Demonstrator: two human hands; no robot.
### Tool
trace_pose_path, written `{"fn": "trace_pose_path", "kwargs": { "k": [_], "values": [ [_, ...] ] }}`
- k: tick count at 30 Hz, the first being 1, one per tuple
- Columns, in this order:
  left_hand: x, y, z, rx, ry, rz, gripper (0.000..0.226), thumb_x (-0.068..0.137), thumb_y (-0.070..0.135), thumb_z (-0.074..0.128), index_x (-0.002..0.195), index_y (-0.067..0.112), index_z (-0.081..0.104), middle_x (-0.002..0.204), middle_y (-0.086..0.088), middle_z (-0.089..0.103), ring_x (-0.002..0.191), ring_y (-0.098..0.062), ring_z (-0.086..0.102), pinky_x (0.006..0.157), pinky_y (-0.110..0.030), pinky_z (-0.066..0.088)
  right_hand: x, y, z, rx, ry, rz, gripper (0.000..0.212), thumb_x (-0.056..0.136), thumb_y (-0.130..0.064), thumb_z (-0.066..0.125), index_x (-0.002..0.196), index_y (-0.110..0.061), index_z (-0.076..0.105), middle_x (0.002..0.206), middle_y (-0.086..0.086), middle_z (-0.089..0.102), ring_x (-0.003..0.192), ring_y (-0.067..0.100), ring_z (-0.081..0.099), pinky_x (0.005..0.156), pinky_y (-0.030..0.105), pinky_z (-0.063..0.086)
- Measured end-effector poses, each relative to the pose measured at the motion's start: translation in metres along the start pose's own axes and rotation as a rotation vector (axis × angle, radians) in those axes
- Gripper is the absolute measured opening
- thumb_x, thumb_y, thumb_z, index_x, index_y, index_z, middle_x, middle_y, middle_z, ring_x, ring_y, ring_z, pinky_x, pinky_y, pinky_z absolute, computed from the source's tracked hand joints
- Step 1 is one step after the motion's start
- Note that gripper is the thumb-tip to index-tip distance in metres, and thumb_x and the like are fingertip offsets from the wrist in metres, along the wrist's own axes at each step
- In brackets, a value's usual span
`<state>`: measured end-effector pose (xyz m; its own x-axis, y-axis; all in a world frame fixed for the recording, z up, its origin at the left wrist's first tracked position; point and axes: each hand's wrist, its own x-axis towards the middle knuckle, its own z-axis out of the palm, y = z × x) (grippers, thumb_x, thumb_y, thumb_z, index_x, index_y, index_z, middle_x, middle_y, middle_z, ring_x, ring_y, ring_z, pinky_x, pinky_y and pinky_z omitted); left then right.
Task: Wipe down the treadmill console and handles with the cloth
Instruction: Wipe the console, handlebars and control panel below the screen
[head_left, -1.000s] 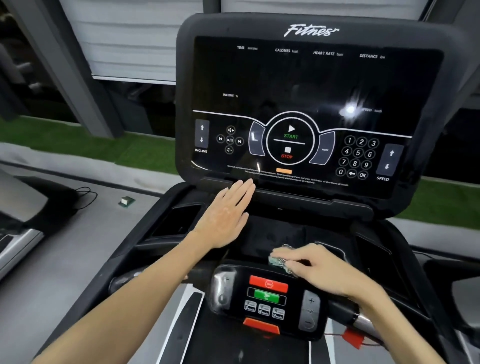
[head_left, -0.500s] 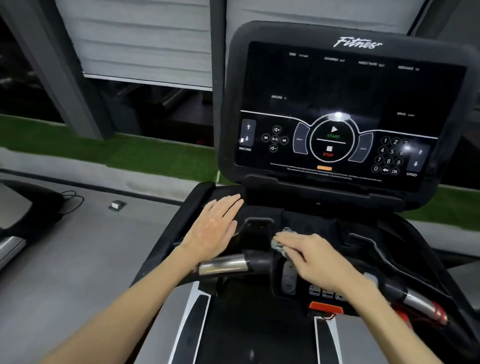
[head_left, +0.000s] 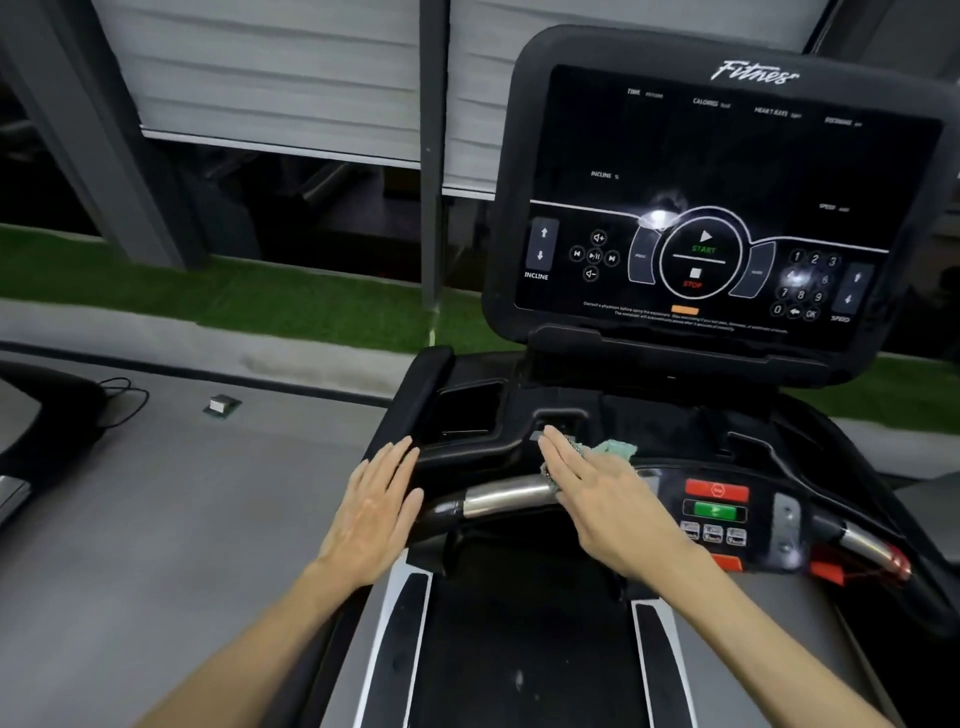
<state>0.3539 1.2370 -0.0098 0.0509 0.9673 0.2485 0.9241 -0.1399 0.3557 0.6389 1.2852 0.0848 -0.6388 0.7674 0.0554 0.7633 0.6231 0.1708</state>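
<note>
The black treadmill console (head_left: 717, 171) with its dark touch screen stands at the upper right. Below it runs a front handlebar with a chrome grip (head_left: 501, 498) and a button panel (head_left: 717, 512) with red and green keys. My right hand (head_left: 605, 501) lies flat, fingers straight, pressing a pale green cloth (head_left: 615, 449) onto the bar and tray edge just right of the chrome grip. My left hand (head_left: 376, 512) rests flat with straight fingers on the console's left side arm (head_left: 431, 400). Most of the cloth is hidden under my right hand.
The treadmill belt (head_left: 524, 649) runs toward me between grey side rails. A grey floor with a small box (head_left: 222, 404) and a black cable (head_left: 122, 402) lies to the left. Part of another machine (head_left: 31, 410) shows at the far left. Green turf runs behind.
My view has swung left, so the console sits farther right. My right hand has slid the cloth leftward along the handlebar. My left hand has moved from the tray to the left side arm.
</note>
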Motion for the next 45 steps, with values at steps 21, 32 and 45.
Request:
{"fn": "trace_pose_path", "kwargs": {
  "k": [21,32,45],
  "values": [
    [-0.017,-0.016,0.026,-0.03,-0.059,-0.067,0.072,0.102,0.049,0.003,0.147,0.008,0.041,0.153,-0.009,0.039,0.144,-0.024,0.031,0.12,-0.038,0.021,0.005,-0.018,0.009,0.175,0.107,0.0,0.045,0.078,-0.004,0.071,0.12,-0.006,0.057,0.13,0.013,0.055,0.108,0.028,0.06,0.093,0.037,0.05],
    [-0.018,-0.016,0.024,-0.054,-0.06,-0.082,0.082,0.097,0.058,-0.005,0.15,0.008,0.034,0.158,-0.009,0.03,0.149,-0.022,0.021,0.121,-0.034,0.012,0.017,-0.072,0.025,0.056,0.139,0.328,0.052,0.078,-0.009,0.061,0.129,-0.006,0.048,0.143,0.028,0.038,0.127,0.041,0.04,0.104,0.05,0.036],
    [-0.017,-0.019,0.027,-0.108,-0.049,-0.094,0.071,0.099,0.051,0.01,0.151,0.008,0.032,0.159,-0.009,0.027,0.149,-0.021,0.019,0.12,-0.03,0.008,0.019,-0.091,0.032,0.101,0.275,0.456,0.064,0.062,0.012,0.06,0.124,-0.005,0.054,0.138,0.029,0.044,0.13,0.045,0.038,0.107,0.055,0.033]
  ]
}}
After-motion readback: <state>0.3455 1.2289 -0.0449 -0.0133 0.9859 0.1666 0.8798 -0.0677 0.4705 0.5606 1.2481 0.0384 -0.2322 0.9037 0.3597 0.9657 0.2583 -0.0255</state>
